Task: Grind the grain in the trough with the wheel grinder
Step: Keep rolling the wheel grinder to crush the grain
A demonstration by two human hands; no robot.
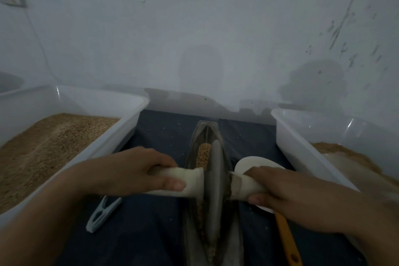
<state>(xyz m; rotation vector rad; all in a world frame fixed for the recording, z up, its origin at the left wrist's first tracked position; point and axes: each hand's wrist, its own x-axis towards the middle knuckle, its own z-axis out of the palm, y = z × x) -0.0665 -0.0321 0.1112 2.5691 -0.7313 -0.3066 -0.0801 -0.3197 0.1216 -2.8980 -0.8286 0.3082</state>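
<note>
A narrow boat-shaped metal trough [203, 134] lies lengthwise on dark cloth in front of me. Brown grain [203, 155] fills its groove. A grey wheel grinder [213, 190] stands on edge in the trough, with a pale handle sticking out on each side. My left hand [129, 173] grips the left handle [190, 181], thumb on top. My right hand [287, 196] grips the right handle [244, 188]. The wheel sits near the middle of the trough, and the near part of the groove is partly hidden by it.
A white tub [129, 119] of brown grain stands on the left, and another white tub [302, 142] with ground material on the right. A white scoop with an orange handle [287, 242] lies under my right hand. A grey clip [101, 214] lies on the cloth.
</note>
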